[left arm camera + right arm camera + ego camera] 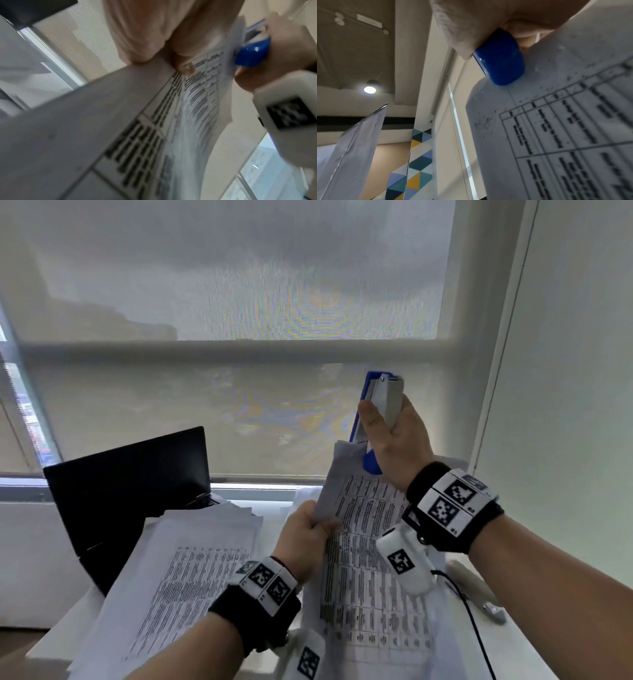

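Grip: right hand (402,445) clasps stapler (387,397), left hand (303,537) pinches papers (359,604); only the head view shows the laptop (120,491).

Blind-covered window (239,302), lit ceiling lamp (369,89)

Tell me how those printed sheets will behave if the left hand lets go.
Probably floppy: the printed sheets bow between the left hand and the stapler. Likely light: one edge pinch holds them up. From the stapler alone they may swing.

Black wristbands (486,525) – b/w tags (448,501), white cams (406,563).
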`<state>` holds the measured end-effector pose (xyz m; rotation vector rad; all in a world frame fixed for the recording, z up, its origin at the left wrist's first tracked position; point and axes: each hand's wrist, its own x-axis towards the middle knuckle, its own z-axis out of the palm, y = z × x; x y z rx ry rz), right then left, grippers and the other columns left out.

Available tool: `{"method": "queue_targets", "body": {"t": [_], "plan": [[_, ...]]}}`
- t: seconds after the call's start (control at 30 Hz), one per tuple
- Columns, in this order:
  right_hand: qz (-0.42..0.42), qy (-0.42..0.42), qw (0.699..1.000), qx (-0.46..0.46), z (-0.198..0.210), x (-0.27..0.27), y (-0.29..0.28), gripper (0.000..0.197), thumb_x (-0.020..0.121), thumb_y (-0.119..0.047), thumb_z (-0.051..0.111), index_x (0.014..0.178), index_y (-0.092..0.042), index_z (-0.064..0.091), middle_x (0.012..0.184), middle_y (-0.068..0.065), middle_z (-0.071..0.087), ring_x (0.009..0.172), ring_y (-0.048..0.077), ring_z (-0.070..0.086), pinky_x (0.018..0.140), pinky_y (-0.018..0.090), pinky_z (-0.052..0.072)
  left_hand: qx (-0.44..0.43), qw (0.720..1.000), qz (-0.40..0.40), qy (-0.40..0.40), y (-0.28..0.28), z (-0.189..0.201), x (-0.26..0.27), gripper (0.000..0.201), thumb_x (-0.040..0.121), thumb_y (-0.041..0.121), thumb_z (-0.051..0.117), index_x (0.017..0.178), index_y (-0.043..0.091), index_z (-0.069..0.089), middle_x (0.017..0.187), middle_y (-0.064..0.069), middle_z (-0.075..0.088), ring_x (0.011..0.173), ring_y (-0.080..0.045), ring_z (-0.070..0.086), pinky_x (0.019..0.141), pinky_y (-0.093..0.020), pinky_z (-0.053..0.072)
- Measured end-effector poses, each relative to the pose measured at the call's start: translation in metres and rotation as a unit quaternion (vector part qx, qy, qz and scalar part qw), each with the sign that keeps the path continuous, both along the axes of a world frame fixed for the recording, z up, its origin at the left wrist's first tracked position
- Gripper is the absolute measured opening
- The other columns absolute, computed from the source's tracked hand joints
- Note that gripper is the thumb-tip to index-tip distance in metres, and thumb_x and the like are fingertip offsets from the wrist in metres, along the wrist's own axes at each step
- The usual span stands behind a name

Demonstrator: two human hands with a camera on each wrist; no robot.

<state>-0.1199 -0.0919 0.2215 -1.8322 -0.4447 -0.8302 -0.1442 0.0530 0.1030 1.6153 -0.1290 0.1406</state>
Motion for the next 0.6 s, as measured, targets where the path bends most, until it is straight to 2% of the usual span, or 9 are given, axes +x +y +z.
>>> {"method": "queue_targets", "body": {"t": [0.07, 0.13, 0.2, 0.27, 0.3, 0.4, 0.5, 0.57, 0.6], "plan": [[0.001, 0.021, 1.000, 0.021, -0.009, 0.004, -0.001, 0.025, 0.094, -0.039, 0.053, 0.106, -0.017, 0.051, 0.083, -0.007, 0.058, 0.067, 0.003, 0.055, 0.058, 0.016, 0.042, 0.014, 1.000, -0.008, 0.024, 0.009, -0.001, 0.007, 0.011, 0.086, 0.014, 0.065, 0.093, 0.006, 0.063, 0.087, -0.018, 0.069, 0.077, -0.037, 0.063, 0.082, -0.059, 0.052], [-0.006, 0.043, 0.998, 0.037, -0.017, 0.009, 0.002, 0.022, 0.095, -0.034, 0.054, 0.108, -0.018, 0.050, 0.085, -0.007, 0.057, 0.072, 0.008, 0.056, 0.059, 0.017, 0.044, 0.021, 0.998, -0.017, 0.049, 0.014, -0.003, 0.007, 0.006, 0.092, 0.005, 0.060, 0.087, 0.006, 0.064, 0.079, -0.015, 0.065, 0.071, -0.028, 0.059, 0.072, -0.049, 0.054], [0.002, 0.076, 0.996, 0.046, -0.022, 0.013, 0.005, 0.024, 0.094, -0.031, 0.055, 0.111, -0.014, 0.050, 0.090, 0.000, 0.060, 0.078, 0.018, 0.060, 0.065, 0.029, 0.053, 0.008, 0.996, -0.029, 0.082, 0.014, -0.007, 0.003, 0.011, 0.093, 0.002, 0.058, 0.086, 0.003, 0.066, 0.077, -0.017, 0.063, 0.070, -0.027, 0.057, 0.068, -0.042, 0.051], [0.023, 0.106, 0.992, 0.059, -0.025, 0.015, 0.008, 0.024, 0.094, -0.026, 0.056, 0.111, -0.009, 0.052, 0.098, 0.014, 0.063, 0.087, 0.033, 0.064, 0.075, 0.048, 0.056, -0.009, 0.993, -0.034, 0.108, 0.015, -0.013, 0.001, 0.014, 0.095, 0.005, 0.056, 0.093, -0.004, 0.067, 0.080, -0.021, 0.061, 0.073, -0.032, 0.057, 0.072, -0.045, 0.050], [0.025, 0.113, 0.992, 0.055, -0.027, 0.015, 0.009, 0.024, 0.094, -0.024, 0.056, 0.110, -0.008, 0.053, 0.100, 0.017, 0.063, 0.089, 0.035, 0.063, 0.076, 0.050, 0.055, -0.009, 0.993, -0.030, 0.118, 0.017, -0.016, 0.002, 0.016, 0.097, 0.006, 0.055, 0.095, -0.004, 0.067, 0.082, -0.022, 0.061, 0.074, -0.033, 0.057, 0.074, -0.047, 0.051], [0.017, 0.105, 0.994, 0.036, -0.031, 0.014, 0.008, 0.023, 0.094, -0.021, 0.055, 0.111, -0.005, 0.054, 0.101, 0.018, 0.064, 0.088, 0.034, 0.063, 0.074, 0.043, 0.055, 0.008, 0.992, -0.010, 0.125, 0.022, -0.024, 0.010, 0.024, 0.098, 0.008, 0.054, 0.081, 0.009, 0.071, 0.081, -0.018, 0.066, 0.074, -0.030, 0.060, 0.077, -0.049, 0.054], [0.051, 0.113, 0.990, 0.065, -0.036, 0.011, 0.008, 0.021, 0.094, -0.021, 0.055, 0.110, -0.007, 0.055, 0.101, 0.018, 0.065, 0.089, 0.035, 0.065, 0.075, 0.051, 0.056, 0.017, 0.991, 0.015, 0.129, 0.026, -0.029, 0.021, 0.029, 0.091, 0.014, 0.061, 0.067, 0.017, 0.075, 0.081, -0.018, 0.070, 0.076, -0.029, 0.061, 0.083, -0.058, 0.052], [0.046, 0.113, 0.991, 0.059, -0.037, 0.010, 0.008, 0.022, 0.093, -0.021, 0.057, 0.109, -0.006, 0.055, 0.099, 0.020, 0.065, 0.086, 0.037, 0.064, 0.072, 0.052, 0.055, 0.039, 0.990, 0.020, 0.135, 0.030, -0.035, 0.027, 0.018, 0.075, 0.030, 0.070, 0.070, 0.014, 0.076, 0.087, -0.024, 0.071, 0.078, -0.031, 0.064, 0.084, -0.061, 0.050], [0.046, 0.113, 0.990, 0.068, -0.036, 0.010, 0.007, 0.024, 0.092, -0.024, 0.058, 0.107, -0.006, 0.056, 0.098, 0.021, 0.066, 0.085, 0.039, 0.064, 0.071, 0.053, 0.055, 0.046, 0.988, 0.032, 0.143, 0.033, -0.043, 0.034, 0.030, 0.065, 0.038, 0.072, 0.075, 0.010, 0.076, 0.089, -0.026, 0.071, 0.081, -0.033, 0.066, 0.084, -0.061, 0.051]]}}
